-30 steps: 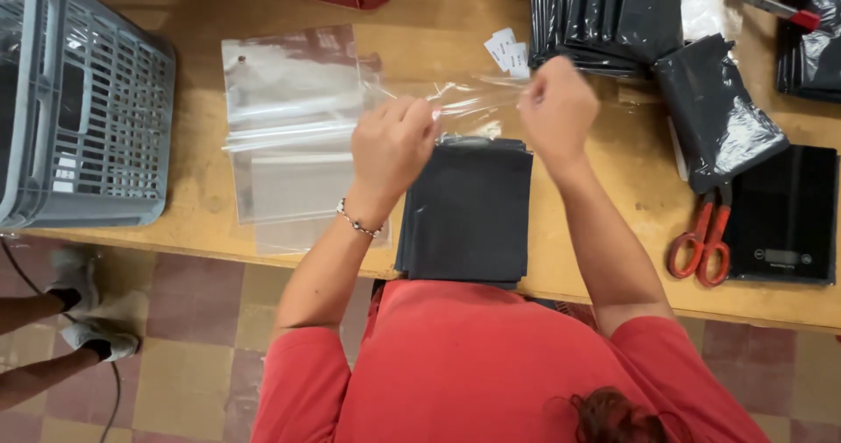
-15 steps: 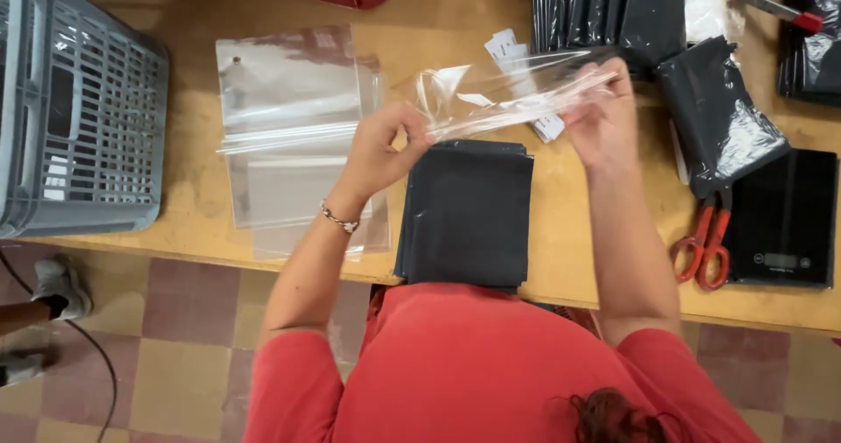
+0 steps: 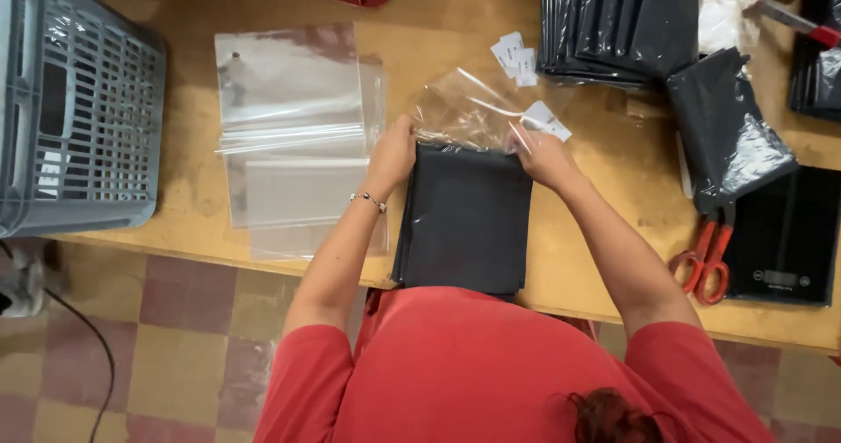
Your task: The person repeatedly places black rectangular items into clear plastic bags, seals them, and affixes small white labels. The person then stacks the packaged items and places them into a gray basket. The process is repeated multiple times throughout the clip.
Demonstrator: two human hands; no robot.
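Both hands have dropped since half a second ago: my left hand (image 3: 394, 155) and right hand (image 3: 541, 155) pinch the clear bag (image 3: 469, 110) mouth at the dark folded stack's (image 3: 464, 219) far edge, seemingly to sleeve it. Spare bags (image 3: 293, 136) lie left; scissors (image 3: 705, 259) right, apart.

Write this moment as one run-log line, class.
left hand: grips clear bag | right hand: grips clear bag | bag mouth at top edge of black fabric stack | scissors on table
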